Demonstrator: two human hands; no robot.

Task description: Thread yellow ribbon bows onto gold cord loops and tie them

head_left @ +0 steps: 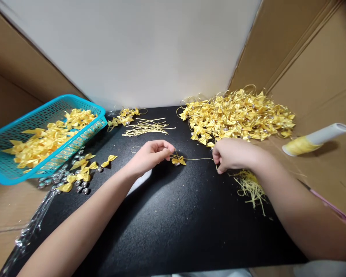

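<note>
My left hand [154,156] pinches a thin gold cord beside a yellow ribbon bow [178,161], which hangs just off its fingertips with a small silvery bead beneath it. From the bow the gold cord [200,159] runs nearly straight to my right hand [229,154], whose fingers are closed on its other end. A loop of cord shows behind the left hand. Close by the right wrist lies a tuft of cut yellow cord ends [251,188]. Beyond that hand spreads a big pile of finished-looking bows with cord loops [239,115].
A turquoise basket [54,152] of yellow bows stands at left, with silver bells or beads [82,186] and loose bows [83,171] in front. Cut gold cords [147,127] lie at the back. A cardboard-coloured surface at right bears a cord-wound tube [314,140] and a pink-handled tool [331,207].
</note>
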